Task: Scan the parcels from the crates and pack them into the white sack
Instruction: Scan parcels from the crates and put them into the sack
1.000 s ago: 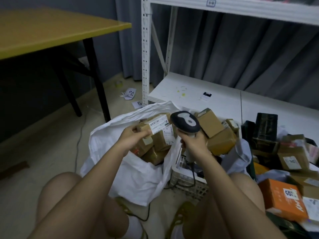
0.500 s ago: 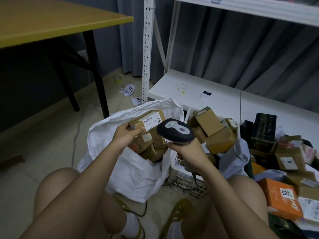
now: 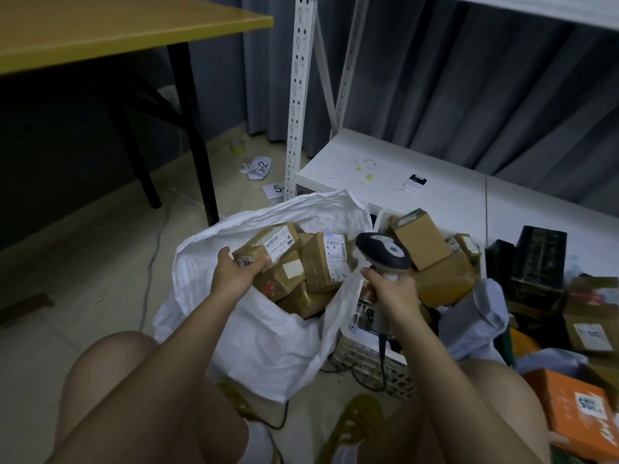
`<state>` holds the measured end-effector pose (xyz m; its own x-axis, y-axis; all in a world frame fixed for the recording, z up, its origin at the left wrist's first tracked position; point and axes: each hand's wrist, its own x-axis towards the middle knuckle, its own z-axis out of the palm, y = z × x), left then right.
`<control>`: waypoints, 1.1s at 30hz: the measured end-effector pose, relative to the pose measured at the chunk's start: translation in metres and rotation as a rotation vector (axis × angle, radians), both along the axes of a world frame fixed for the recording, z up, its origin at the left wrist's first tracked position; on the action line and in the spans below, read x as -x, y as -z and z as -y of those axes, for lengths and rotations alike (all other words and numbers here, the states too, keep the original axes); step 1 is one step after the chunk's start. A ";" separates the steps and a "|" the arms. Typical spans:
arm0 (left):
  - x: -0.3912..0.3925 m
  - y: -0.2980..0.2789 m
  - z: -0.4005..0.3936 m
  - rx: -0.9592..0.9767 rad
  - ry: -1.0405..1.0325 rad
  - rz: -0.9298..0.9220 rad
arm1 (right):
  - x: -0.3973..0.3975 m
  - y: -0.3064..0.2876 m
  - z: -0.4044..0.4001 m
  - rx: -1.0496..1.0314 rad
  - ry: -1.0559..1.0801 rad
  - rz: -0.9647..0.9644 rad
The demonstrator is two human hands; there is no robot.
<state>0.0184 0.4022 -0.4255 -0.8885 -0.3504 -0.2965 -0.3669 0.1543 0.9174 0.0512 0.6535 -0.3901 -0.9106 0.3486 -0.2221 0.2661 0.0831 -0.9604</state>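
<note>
Brown cardboard fills the open mouth of the white sack, which sits on the floor between the person's knees. The left hand holds a labelled parcel at its near end, fingers curled round it, just above the other boxes already in the sack. To the right, the right hand is clenched round the handle of a barcode scanner, its head tilted toward the sack. Just beside the sack, a white crate holds more parcels. Farther right lies an orange box.
</note>
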 end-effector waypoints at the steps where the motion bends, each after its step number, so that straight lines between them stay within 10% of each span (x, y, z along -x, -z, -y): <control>1: 0.004 0.006 0.002 0.017 -0.003 0.013 | 0.005 0.005 0.000 0.005 0.008 0.012; 13: 0.093 0.059 -0.012 0.323 0.194 0.256 | 0.054 0.033 0.001 0.086 -0.022 0.050; 25: 0.115 0.007 -0.133 0.142 0.380 -0.349 | 0.076 0.023 -0.100 -0.038 0.170 0.038; 33: 0.148 -0.004 -0.266 0.270 0.597 -0.409 | 0.100 0.043 -0.179 0.095 0.529 0.042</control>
